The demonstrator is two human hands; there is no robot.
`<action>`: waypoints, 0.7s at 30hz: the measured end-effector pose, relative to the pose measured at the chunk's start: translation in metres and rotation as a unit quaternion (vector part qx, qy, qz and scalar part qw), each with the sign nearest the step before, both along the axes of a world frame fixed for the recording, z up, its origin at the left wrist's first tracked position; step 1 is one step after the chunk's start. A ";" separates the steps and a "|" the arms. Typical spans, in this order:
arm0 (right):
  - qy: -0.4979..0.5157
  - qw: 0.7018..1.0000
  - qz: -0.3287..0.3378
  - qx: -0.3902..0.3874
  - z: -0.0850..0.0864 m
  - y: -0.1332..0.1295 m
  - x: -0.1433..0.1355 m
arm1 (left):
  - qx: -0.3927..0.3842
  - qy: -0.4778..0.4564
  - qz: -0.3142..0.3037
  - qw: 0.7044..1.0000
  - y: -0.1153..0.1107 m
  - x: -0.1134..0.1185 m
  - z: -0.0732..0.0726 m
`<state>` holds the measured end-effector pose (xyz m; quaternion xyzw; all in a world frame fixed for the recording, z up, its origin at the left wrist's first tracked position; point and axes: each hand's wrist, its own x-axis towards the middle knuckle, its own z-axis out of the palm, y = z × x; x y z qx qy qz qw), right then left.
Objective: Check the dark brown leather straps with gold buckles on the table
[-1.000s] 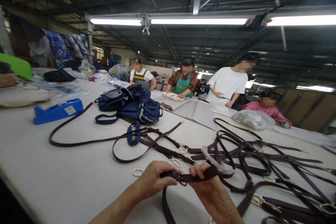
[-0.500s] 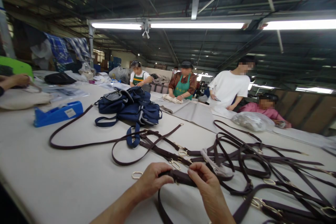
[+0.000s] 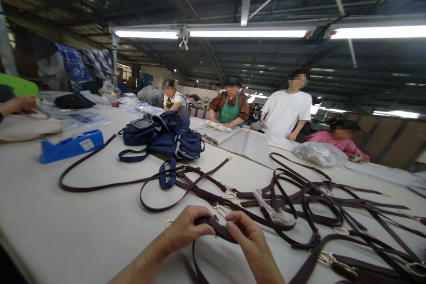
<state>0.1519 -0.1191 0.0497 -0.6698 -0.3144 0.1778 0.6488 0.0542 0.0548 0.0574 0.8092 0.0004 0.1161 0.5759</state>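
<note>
Between my hands, low in the middle of the head view, a dark brown strap (image 3: 219,230) is bent in a slight arch above the table. My left hand (image 3: 189,230) pinches one end of it between thumb and fingers. On the other side, my right hand (image 3: 248,235) grips it with thumb and fingertips. A narrow length of strap (image 3: 195,257) hangs down below. Just beyond my fingers lies a gold-coloured metal clasp (image 3: 221,210). More brown straps (image 3: 308,213) with metal fittings lie tangled to the right.
Navy bags (image 3: 175,140) are piled mid-table, with a blue tape dispenser (image 3: 71,145) left of them. A clear plastic bag (image 3: 319,154) lies at the far right. Several people stand or sit across the table (image 3: 83,217); another person's hand (image 3: 25,103) shows at the left edge.
Both hands have shifted slightly left with the strap and drawn a little closer together. The strap has gone from nearly straight to bent. The person in the white shirt has turned the head.
</note>
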 end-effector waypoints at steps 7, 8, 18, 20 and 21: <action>-0.080 0.989 0.099 -0.078 0.003 -0.005 0.001 | -0.087 -0.004 -0.004 0.996 -0.004 -0.004 0.003; -0.085 0.989 0.092 -0.073 0.003 -0.005 0.001 | -0.086 -0.005 -0.004 0.996 -0.003 -0.004 0.002; -0.025 0.999 0.042 0.019 -0.016 0.014 -0.019 | -0.099 0.019 -0.021 0.995 -0.006 -0.005 0.001; -0.063 0.998 -0.012 0.011 -0.016 0.016 -0.021 | -0.110 0.014 -0.006 0.994 -0.006 -0.005 0.003; -0.086 0.996 -0.040 0.003 -0.015 0.015 -0.020 | -0.120 0.008 0.000 0.993 -0.005 -0.005 0.003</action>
